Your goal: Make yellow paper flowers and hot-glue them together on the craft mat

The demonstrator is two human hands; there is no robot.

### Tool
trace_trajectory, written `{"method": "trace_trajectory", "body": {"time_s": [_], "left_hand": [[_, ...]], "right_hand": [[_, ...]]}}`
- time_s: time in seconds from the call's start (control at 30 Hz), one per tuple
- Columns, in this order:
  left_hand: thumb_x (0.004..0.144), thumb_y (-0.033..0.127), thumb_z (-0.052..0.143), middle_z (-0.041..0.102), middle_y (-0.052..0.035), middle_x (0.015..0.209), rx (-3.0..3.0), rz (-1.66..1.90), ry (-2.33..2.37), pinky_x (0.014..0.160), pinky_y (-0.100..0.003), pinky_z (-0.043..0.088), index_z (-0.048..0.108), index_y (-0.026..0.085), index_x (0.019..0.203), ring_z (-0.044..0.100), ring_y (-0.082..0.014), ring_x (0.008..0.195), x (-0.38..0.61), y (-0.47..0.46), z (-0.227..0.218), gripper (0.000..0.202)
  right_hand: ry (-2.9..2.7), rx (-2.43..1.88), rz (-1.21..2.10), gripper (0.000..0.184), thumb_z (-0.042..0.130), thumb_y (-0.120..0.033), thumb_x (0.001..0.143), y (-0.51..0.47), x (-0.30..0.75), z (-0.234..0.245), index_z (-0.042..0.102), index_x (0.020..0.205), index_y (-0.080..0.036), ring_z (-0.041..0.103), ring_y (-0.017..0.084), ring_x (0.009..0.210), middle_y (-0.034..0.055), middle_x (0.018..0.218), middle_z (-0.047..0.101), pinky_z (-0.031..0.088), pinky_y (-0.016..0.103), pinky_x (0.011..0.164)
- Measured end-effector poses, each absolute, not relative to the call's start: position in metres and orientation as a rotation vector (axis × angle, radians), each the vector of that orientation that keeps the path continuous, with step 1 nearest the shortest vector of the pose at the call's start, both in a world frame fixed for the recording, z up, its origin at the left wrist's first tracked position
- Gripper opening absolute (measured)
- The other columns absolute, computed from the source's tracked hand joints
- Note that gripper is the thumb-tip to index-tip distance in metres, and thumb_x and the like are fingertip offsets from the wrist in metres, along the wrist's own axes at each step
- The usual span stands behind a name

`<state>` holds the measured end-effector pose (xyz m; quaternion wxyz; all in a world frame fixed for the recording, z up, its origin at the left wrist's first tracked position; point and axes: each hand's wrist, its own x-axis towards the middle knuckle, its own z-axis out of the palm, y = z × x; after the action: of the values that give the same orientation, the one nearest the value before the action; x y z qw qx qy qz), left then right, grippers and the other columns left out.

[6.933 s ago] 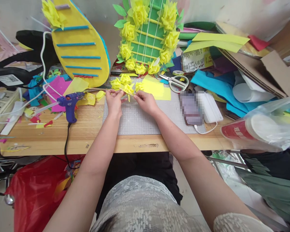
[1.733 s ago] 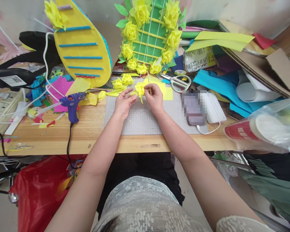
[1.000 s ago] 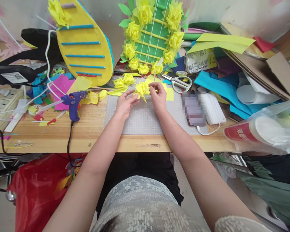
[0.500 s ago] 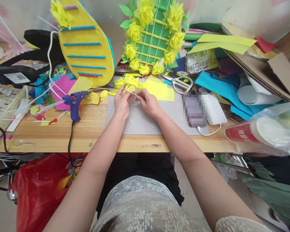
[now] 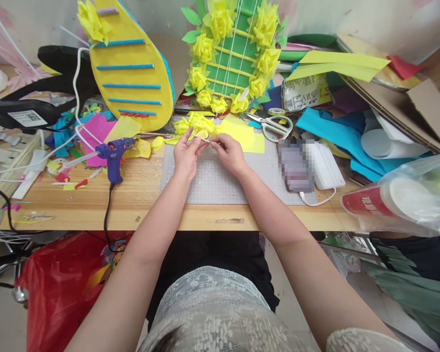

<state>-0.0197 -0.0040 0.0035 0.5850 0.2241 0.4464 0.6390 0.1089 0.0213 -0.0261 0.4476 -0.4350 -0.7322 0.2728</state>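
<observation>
Over the cutting mat [image 5: 220,183], my two hands meet with fingertips almost touching. The fingers of my left hand [image 5: 185,159] are closed on a small yellow paper petal [image 5: 202,133]. My right hand [image 5: 228,154] pinches a thin wooden stick [image 5: 206,141], whose other end reaches to the left fingertips and lies against the petal. Just behind the hands are yellow paper flowers [image 5: 185,125] and a stack of yellow paper sheets [image 5: 247,137].
Left stands a blue glue gun [image 5: 113,159] with a black cord. Scissors [image 5: 276,128], a phone [image 5: 296,166], a white power bank [image 5: 324,166] and a bagged cup [image 5: 374,201] are on the right. Behind lean a yellow panel [image 5: 132,76] and a flower-edged green panel [image 5: 229,63].
The yellow petal now shows more above my left fingertips. My right hand has shifted slightly to the right, and less of the stick shows between the hands.
</observation>
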Motion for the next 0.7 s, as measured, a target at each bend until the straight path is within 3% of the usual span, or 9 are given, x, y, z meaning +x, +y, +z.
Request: {"method": "trace_trajectory", "body": {"time_s": [0.47,0.57,0.7], "left_hand": [[0.067,0.012,0.071,0.07,-0.0008,0.09,0.464,1.568,1.074,0.088,-0.027,0.051,0.043,0.024,0.101,0.07,-0.0153,0.092,-0.0236,-0.0021,0.0036,0.046],[0.069,0.012,0.07,0.07,0.0001,0.086,0.447,1.589,1.058,0.088,-0.029,0.051,0.04,0.023,0.099,0.07,-0.0142,0.085,-0.025,0.0003,0.0012,0.044],[0.072,0.007,0.068,0.067,0.0048,0.074,0.406,1.633,1.081,0.087,-0.03,0.051,0.036,0.023,0.094,0.069,-0.0105,0.07,-0.0249,0.0027,-0.0015,0.041]], "right_hand": [[-1.825,-1.066,0.946,0.023,0.047,-0.034,0.088,0.0194,0.1053,-0.0255,0.059,0.074,-0.02,0.049,0.01,0.06,-0.0029,0.063,0.057,0.04,0.025,0.063],[-1.658,-1.044,1.106,0.018,0.057,-0.037,0.082,0.0204,0.1026,-0.027,0.057,0.08,-0.019,0.05,0.01,0.061,-0.0036,0.065,0.057,0.041,0.025,0.062],[-1.447,-0.995,1.249,0.027,0.067,-0.04,0.073,0.0198,0.1006,-0.0239,0.049,0.074,-0.019,0.048,0.007,0.057,-0.0058,0.062,0.053,0.04,0.023,0.061]]}}
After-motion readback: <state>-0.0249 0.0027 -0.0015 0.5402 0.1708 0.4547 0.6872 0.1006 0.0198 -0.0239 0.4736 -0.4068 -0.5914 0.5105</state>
